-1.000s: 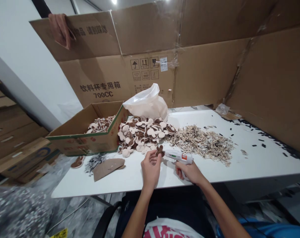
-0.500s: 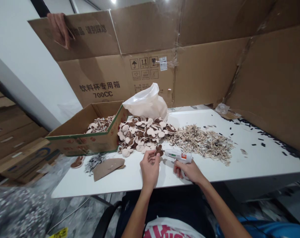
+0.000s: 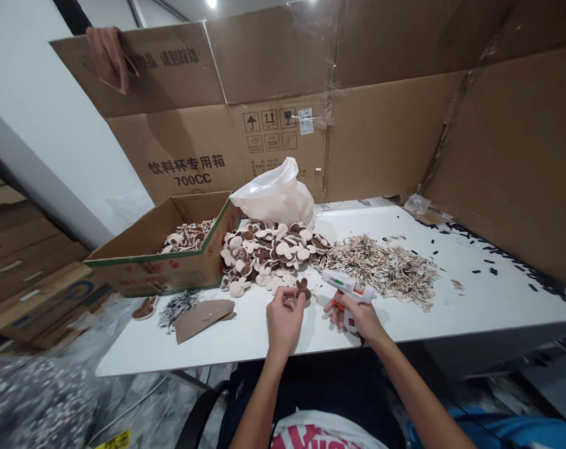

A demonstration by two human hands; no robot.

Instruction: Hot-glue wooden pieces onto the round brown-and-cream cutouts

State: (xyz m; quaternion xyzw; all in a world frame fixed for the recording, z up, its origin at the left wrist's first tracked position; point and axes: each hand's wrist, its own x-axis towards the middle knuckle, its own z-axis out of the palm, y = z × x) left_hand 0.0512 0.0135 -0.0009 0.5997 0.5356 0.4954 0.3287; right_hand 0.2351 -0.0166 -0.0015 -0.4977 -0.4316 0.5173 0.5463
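My left hand (image 3: pixel 285 317) pinches a small brown bunny-shaped felt piece (image 3: pixel 303 289) between thumb and fingers, above the front of the white table. To its right, my right hand (image 3: pixel 355 317) is wrapped round the handle of a white hot glue gun (image 3: pixel 351 287) with an orange trigger. The gun's nozzle points left and up, apart from the felt piece. Just beyond the hands lies a heap of white and brown felt pieces (image 3: pixel 268 252). A pile of thin pale strips (image 3: pixel 385 268) spreads behind the gun.
An open cardboard box (image 3: pixel 156 271) with more felt pieces stands at left, beside a white plastic bag (image 3: pixel 278 190). A torn cardboard piece (image 3: pixel 203 318) lies near the table's front left. Small black pieces (image 3: pixel 493 271) are scattered at right. Tall cardboard panels (image 3: pixel 273 75) wall the back.
The glue gun has moved away from the felt piece, slightly right and up, with its nozzle raised. My left hand keeps the piece almost in place, now turned more upright.
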